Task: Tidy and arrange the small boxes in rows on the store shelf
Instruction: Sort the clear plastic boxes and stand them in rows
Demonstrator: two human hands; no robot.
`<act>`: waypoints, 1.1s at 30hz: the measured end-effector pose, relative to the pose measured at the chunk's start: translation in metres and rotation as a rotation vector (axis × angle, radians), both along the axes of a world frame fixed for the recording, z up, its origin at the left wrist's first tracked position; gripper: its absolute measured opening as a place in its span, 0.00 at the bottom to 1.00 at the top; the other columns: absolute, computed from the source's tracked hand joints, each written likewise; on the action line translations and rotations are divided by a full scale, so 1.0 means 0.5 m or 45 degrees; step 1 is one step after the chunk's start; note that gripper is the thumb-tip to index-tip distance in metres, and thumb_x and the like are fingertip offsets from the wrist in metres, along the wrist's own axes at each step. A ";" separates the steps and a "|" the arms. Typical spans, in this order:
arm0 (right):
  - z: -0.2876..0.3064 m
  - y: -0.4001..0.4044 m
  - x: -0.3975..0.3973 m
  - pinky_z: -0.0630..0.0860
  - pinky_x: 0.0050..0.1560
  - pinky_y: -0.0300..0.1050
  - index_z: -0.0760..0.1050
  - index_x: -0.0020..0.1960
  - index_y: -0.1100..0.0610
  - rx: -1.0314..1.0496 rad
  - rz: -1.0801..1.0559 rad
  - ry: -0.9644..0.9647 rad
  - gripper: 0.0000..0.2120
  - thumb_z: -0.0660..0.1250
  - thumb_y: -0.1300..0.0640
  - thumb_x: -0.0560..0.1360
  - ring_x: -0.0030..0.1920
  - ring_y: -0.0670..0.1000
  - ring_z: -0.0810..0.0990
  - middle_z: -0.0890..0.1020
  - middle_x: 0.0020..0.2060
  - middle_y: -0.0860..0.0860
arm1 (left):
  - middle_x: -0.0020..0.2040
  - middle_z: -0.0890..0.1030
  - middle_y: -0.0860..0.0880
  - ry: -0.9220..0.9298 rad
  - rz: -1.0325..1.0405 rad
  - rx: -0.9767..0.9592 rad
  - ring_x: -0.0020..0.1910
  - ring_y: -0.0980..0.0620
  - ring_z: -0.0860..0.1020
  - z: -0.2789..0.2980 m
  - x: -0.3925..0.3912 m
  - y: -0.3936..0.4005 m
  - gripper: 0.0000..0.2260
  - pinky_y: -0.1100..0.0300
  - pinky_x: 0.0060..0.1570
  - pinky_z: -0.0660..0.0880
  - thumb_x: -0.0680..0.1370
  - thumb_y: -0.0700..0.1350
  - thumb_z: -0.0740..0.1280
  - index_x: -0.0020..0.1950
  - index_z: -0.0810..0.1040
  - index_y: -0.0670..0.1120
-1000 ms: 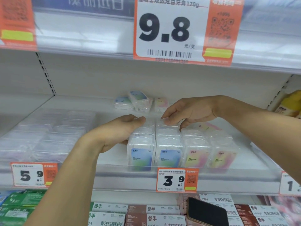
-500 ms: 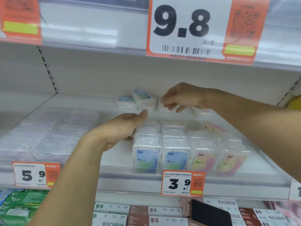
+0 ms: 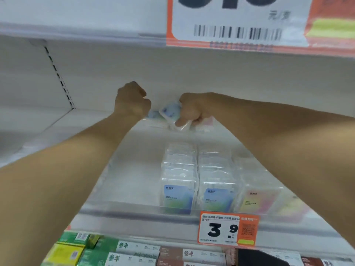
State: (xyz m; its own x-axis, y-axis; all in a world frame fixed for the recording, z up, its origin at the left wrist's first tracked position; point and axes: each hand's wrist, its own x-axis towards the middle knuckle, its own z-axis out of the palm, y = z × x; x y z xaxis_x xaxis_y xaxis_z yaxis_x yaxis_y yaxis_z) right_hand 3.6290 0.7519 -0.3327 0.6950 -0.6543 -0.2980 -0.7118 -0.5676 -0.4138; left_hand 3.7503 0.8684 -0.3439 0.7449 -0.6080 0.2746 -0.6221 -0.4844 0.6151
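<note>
Small clear boxes with coloured labels lie loose at the back of the white shelf [image 3: 134,169]. My right hand [image 3: 194,110] grips a tilted clear box with a blue label [image 3: 171,111], thumb under it. My left hand [image 3: 132,102] is curled over another flat blue box [image 3: 153,114], of which only an edge shows. A pale pink box [image 3: 208,120] peeks out beside my right hand. At the front stand tidy rows: two blue-labelled rows [image 3: 178,179] [image 3: 217,181] and a pink-yellow row [image 3: 257,198], partly hidden by my right forearm.
A clear rail with a 3.9 price tag [image 3: 227,229] runs along the shelf's front edge. The shelf above carries a large orange price tag [image 3: 240,25]. Green and white cartons [image 3: 123,252] fill the shelf below.
Both hands have reached deeper to the back of the shelf. The right hand has taken hold of the tilted blue box, and the left hand has closed over the flat blue one.
</note>
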 end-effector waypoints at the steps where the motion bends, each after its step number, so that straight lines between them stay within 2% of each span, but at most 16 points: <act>1: 0.005 0.000 -0.011 0.81 0.42 0.49 0.71 0.58 0.62 0.030 -0.020 -0.005 0.19 0.76 0.62 0.72 0.45 0.58 0.78 0.75 0.55 0.61 | 0.53 0.80 0.46 -0.021 -0.005 -0.009 0.54 0.45 0.77 -0.016 0.016 -0.019 0.12 0.61 0.46 0.71 0.74 0.38 0.65 0.56 0.77 0.43; 3: 0.022 -0.003 -0.045 0.82 0.48 0.54 0.75 0.58 0.64 0.110 -0.094 -0.050 0.16 0.73 0.68 0.72 0.48 0.58 0.76 0.75 0.55 0.61 | 0.61 0.76 0.42 -0.049 -0.016 0.154 0.61 0.43 0.74 -0.043 0.039 -0.048 0.20 0.55 0.55 0.72 0.76 0.46 0.67 0.66 0.69 0.42; 4: 0.033 -0.004 -0.063 0.83 0.49 0.57 0.76 0.56 0.64 0.154 -0.129 -0.087 0.14 0.73 0.69 0.72 0.48 0.57 0.76 0.75 0.53 0.60 | 0.63 0.74 0.41 -0.022 -0.009 0.296 0.63 0.41 0.73 -0.053 0.047 -0.059 0.26 0.52 0.58 0.72 0.76 0.52 0.67 0.68 0.66 0.40; 6: 0.053 -0.012 -0.099 0.83 0.51 0.58 0.78 0.54 0.63 0.230 -0.176 -0.153 0.13 0.75 0.66 0.71 0.47 0.56 0.79 0.80 0.51 0.60 | 0.62 0.75 0.40 0.017 0.005 0.554 0.62 0.38 0.74 -0.071 0.056 -0.072 0.31 0.47 0.61 0.72 0.73 0.62 0.67 0.64 0.69 0.39; 8: 0.060 -0.021 -0.127 0.82 0.55 0.53 0.78 0.59 0.62 0.268 -0.179 -0.193 0.18 0.77 0.64 0.70 0.53 0.54 0.83 0.83 0.56 0.60 | 0.58 0.77 0.41 0.034 -0.026 0.635 0.59 0.37 0.75 -0.083 0.053 -0.075 0.28 0.47 0.60 0.73 0.73 0.64 0.66 0.57 0.73 0.41; 10: 0.052 -0.027 -0.148 0.80 0.57 0.48 0.78 0.61 0.66 0.278 -0.184 -0.251 0.21 0.76 0.67 0.69 0.55 0.55 0.82 0.82 0.59 0.63 | 0.56 0.78 0.41 0.049 -0.052 0.586 0.57 0.38 0.76 -0.084 0.045 -0.071 0.25 0.50 0.57 0.74 0.73 0.63 0.67 0.52 0.72 0.41; 12: 0.035 -0.026 -0.168 0.79 0.58 0.46 0.76 0.62 0.69 0.282 -0.192 -0.264 0.22 0.76 0.69 0.69 0.53 0.55 0.82 0.81 0.60 0.64 | 0.51 0.78 0.42 0.061 -0.069 0.510 0.54 0.40 0.78 -0.069 0.027 -0.060 0.25 0.55 0.48 0.74 0.72 0.61 0.70 0.51 0.73 0.39; 14: 0.017 -0.024 -0.186 0.79 0.59 0.46 0.78 0.61 0.66 0.353 -0.172 -0.218 0.20 0.76 0.67 0.71 0.57 0.54 0.82 0.82 0.59 0.59 | 0.47 0.79 0.40 0.082 -0.074 0.409 0.51 0.41 0.79 -0.048 0.014 -0.046 0.24 0.57 0.40 0.71 0.71 0.58 0.74 0.50 0.75 0.38; 15: 0.011 -0.022 -0.194 0.80 0.59 0.46 0.78 0.61 0.64 0.413 -0.165 -0.200 0.19 0.76 0.63 0.71 0.58 0.54 0.82 0.82 0.59 0.57 | 0.49 0.80 0.39 0.088 -0.079 0.360 0.51 0.41 0.80 -0.040 0.010 -0.039 0.24 0.57 0.39 0.70 0.69 0.56 0.75 0.50 0.76 0.37; 17: 0.007 -0.014 -0.209 0.81 0.58 0.46 0.78 0.63 0.59 0.487 -0.128 -0.194 0.22 0.76 0.53 0.72 0.60 0.52 0.80 0.82 0.59 0.53 | 0.52 0.80 0.42 0.128 -0.144 0.255 0.52 0.43 0.80 -0.027 -0.001 -0.019 0.26 0.58 0.41 0.71 0.67 0.52 0.78 0.56 0.77 0.38; 19: 0.008 -0.008 -0.219 0.82 0.56 0.49 0.78 0.63 0.55 0.492 -0.086 -0.233 0.22 0.73 0.45 0.74 0.60 0.50 0.79 0.83 0.57 0.50 | 0.53 0.78 0.45 0.230 -0.264 0.191 0.49 0.43 0.81 -0.020 -0.014 0.001 0.25 0.56 0.44 0.78 0.66 0.47 0.79 0.59 0.75 0.42; 21: 0.012 0.000 -0.223 0.82 0.55 0.51 0.79 0.60 0.53 0.506 -0.079 -0.284 0.16 0.69 0.46 0.77 0.58 0.50 0.80 0.85 0.53 0.49 | 0.55 0.77 0.45 0.288 -0.408 0.209 0.48 0.42 0.81 -0.019 -0.026 0.017 0.23 0.49 0.47 0.81 0.69 0.42 0.77 0.62 0.75 0.43; 24: 0.018 0.012 -0.228 0.82 0.55 0.50 0.80 0.60 0.51 0.511 -0.061 -0.277 0.14 0.68 0.47 0.78 0.60 0.51 0.79 0.84 0.55 0.49 | 0.56 0.78 0.44 0.406 -0.580 0.227 0.50 0.46 0.79 -0.015 -0.046 0.033 0.17 0.50 0.49 0.81 0.73 0.37 0.71 0.61 0.77 0.44; 29: 0.022 0.030 -0.239 0.81 0.50 0.46 0.81 0.59 0.51 0.579 -0.030 -0.254 0.13 0.65 0.47 0.80 0.56 0.50 0.81 0.85 0.53 0.50 | 0.56 0.79 0.48 0.704 -0.683 0.282 0.56 0.49 0.77 -0.006 -0.071 0.053 0.13 0.51 0.54 0.79 0.79 0.51 0.65 0.61 0.76 0.48; 33: 0.021 0.038 -0.252 0.81 0.50 0.45 0.81 0.58 0.52 0.633 -0.022 -0.257 0.12 0.64 0.49 0.81 0.53 0.49 0.82 0.85 0.52 0.50 | 0.54 0.82 0.47 0.822 -0.680 0.280 0.51 0.50 0.80 -0.011 -0.091 0.060 0.13 0.59 0.41 0.79 0.81 0.53 0.61 0.58 0.79 0.46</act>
State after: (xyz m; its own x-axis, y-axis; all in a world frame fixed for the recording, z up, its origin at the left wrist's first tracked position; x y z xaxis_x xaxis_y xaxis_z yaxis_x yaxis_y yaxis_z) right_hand 3.5029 0.7708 -0.3224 0.7608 -0.4804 -0.4362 -0.5977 -0.2570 -0.7594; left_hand 3.7049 0.8983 -0.3493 0.3141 -0.9106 -0.2686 -0.3614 -0.3763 0.8531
